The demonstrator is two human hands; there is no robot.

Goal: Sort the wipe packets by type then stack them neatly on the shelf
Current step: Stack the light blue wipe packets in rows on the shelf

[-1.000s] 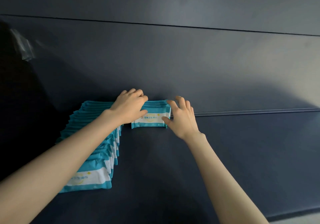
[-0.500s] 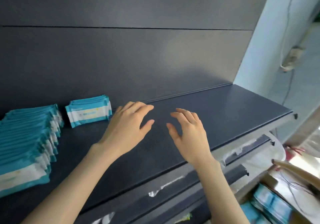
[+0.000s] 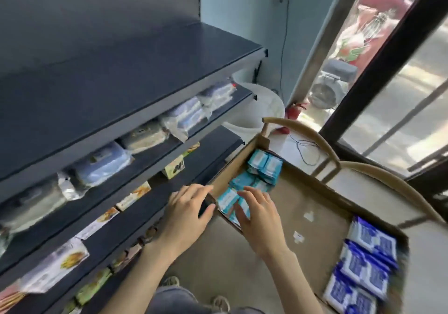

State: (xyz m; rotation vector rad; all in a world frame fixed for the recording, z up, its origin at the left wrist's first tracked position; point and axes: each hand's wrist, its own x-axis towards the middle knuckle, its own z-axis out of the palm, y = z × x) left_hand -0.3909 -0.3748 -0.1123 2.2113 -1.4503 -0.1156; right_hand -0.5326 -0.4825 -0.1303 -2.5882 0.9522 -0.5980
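Teal wipe packets (image 3: 263, 168) lie heaped in the far left corner of a wide cardboard box (image 3: 300, 207). Dark blue wipe packets (image 3: 363, 267) are lined up along the box's near right side. My left hand (image 3: 191, 213) hovers over the box's left wall with fingers spread and nothing in it. My right hand (image 3: 257, 210) is spread over the nearest teal packets, fingertips on or just above them; no grasp is visible. The dark top shelf (image 3: 145, 71) is bare in this view, and the teal stacks placed earlier are out of frame.
Lower shelves (image 3: 135, 161) hold plastic-wrapped packs and boxed goods. The cardboard box rests on wooden chairs (image 3: 339, 168). A white bucket (image 3: 261, 105) stands by the wall, a glass door (image 3: 388, 76) to the right. My shoes show on the floor below.
The view has swung from the top shelf down and right to the box. Both hands left the stacked teal packets and came down over the teal packets in the box.
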